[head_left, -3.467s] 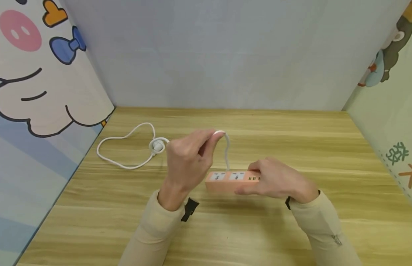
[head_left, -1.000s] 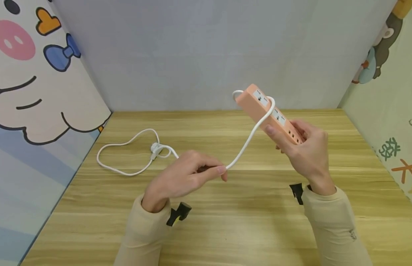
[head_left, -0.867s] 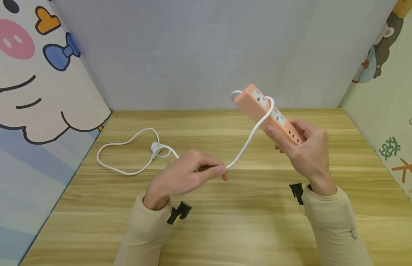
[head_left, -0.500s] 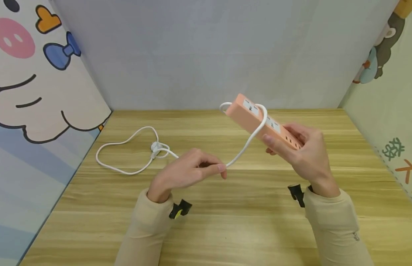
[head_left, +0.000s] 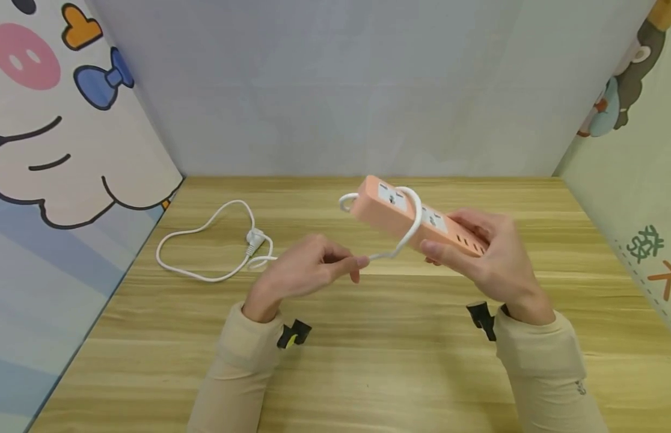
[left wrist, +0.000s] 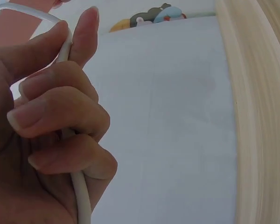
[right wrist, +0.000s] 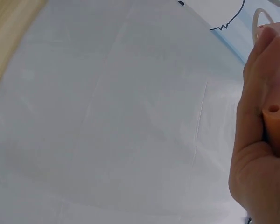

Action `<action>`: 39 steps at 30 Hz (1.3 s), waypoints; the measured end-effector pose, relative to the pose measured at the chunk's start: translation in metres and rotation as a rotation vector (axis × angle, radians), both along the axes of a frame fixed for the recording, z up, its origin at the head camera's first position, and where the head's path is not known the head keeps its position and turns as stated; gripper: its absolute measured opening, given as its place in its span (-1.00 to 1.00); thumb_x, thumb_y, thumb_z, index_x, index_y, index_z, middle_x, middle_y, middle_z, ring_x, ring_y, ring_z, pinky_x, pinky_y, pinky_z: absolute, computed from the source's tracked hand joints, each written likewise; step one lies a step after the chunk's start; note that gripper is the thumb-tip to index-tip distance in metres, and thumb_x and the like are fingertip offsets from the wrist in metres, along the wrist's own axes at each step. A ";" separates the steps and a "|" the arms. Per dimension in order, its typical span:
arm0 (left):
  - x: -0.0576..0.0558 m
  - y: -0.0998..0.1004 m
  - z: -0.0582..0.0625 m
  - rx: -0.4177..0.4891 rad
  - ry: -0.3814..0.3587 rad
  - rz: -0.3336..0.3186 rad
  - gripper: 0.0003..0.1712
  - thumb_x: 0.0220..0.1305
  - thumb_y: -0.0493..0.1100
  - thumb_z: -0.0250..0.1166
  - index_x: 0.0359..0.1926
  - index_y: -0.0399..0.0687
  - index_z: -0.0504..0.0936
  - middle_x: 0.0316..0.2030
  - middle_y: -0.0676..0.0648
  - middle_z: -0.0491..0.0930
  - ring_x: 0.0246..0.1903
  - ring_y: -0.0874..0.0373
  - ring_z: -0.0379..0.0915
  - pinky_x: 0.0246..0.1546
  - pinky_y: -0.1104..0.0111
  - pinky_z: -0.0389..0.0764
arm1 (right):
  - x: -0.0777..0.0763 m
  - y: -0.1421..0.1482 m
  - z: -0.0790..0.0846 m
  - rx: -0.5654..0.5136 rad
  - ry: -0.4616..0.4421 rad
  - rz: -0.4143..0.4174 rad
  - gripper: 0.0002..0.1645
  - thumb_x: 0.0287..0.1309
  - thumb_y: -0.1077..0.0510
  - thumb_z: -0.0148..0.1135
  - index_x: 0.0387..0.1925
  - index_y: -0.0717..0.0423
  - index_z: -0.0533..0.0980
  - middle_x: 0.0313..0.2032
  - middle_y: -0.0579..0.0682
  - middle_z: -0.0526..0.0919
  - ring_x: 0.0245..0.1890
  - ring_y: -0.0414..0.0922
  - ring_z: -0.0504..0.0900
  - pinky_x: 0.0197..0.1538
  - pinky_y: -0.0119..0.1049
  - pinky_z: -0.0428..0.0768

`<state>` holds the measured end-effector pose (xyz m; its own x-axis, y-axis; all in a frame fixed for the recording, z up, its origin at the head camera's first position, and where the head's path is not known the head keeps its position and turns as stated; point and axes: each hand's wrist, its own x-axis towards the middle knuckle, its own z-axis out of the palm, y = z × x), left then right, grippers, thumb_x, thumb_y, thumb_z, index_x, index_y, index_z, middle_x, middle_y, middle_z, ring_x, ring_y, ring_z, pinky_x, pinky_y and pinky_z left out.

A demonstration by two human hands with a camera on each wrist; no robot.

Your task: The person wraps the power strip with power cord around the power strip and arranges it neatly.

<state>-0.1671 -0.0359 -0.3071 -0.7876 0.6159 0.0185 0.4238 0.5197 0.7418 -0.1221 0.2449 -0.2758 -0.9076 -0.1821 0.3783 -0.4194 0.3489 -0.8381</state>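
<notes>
A peach-coloured power strip (head_left: 386, 213) is held above the table, tilted, its far-left end with white socket faces raised. My right hand (head_left: 492, 255) grips its right end, where several USB ports show. A white power cord (head_left: 416, 213) leaves the strip's left end in a small loop and passes once over its top. My left hand (head_left: 311, 267) pinches that cord between thumb and forefinger. In the left wrist view, the other curled fingers (left wrist: 65, 112) also lie round the cord. The cord's white plug (head_left: 254, 237) rests on the table at left, beside a wide cord loop.
The wood-grain table (head_left: 395, 373) spreads beneath both arms. A plain grey-white wall panel (head_left: 357, 90) stands at its back edge. Cartoon-printed panels rise on the left (head_left: 86, 150) and right (head_left: 633, 180). Black wrist camera mounts (head_left: 294, 334) jut from both sleeves.
Earlier the strip lay on the table with the cord lifted above it. Since then it was raised and the cord crossed over it. In the last second the strip has lowered and moved left.
</notes>
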 end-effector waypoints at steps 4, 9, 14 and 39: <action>-0.002 -0.001 -0.002 -0.030 -0.012 0.050 -0.60 0.46 0.21 0.18 -0.51 0.31 0.73 -0.76 0.17 0.10 -0.69 0.26 -0.01 -0.60 0.40 0.09 | 0.002 -0.001 0.000 0.039 -0.009 0.044 -0.73 0.04 0.27 0.49 -0.16 0.13 0.69 -0.43 -0.09 0.73 -0.58 -0.16 0.54 -0.54 -0.35 0.50; -0.004 -0.004 -0.002 -0.063 0.024 0.094 -0.60 0.44 0.21 0.21 -0.51 0.27 0.75 -0.77 0.17 0.15 -0.69 0.27 0.02 -0.60 0.41 0.12 | 0.003 -0.003 0.001 0.077 -0.019 0.084 -0.71 0.01 0.27 0.52 -0.18 0.01 0.70 -0.39 -0.06 0.71 -0.55 -0.15 0.51 -0.50 -0.33 0.48; -0.007 -0.006 -0.003 -0.094 0.063 0.129 -0.60 0.45 0.03 0.20 -0.50 0.10 0.79 -0.79 0.15 0.16 -0.73 0.28 0.00 -0.64 0.43 0.10 | 0.005 -0.003 0.001 0.115 -0.029 0.128 -0.70 -0.02 0.26 0.55 -0.20 -0.03 0.70 -0.39 -0.06 0.71 -0.53 -0.12 0.51 -0.44 -0.32 0.48; -0.009 -0.003 -0.007 0.056 0.364 0.308 -0.66 0.03 0.21 0.56 -0.52 0.09 0.76 -0.80 0.15 0.18 -0.70 0.31 0.02 -0.60 0.44 0.15 | 0.003 -0.007 -0.002 0.325 -0.044 0.379 -0.72 -0.05 -0.02 0.63 -0.32 -0.20 0.65 -0.54 -0.24 0.64 -0.66 -0.28 0.48 -0.57 -0.38 0.45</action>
<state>-0.1764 -0.0390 -0.3137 -0.8695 0.3448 0.3536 0.4937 0.6254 0.6043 -0.1190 0.2381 -0.2776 -0.7688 -0.6041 0.2100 -0.5337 0.4251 -0.7310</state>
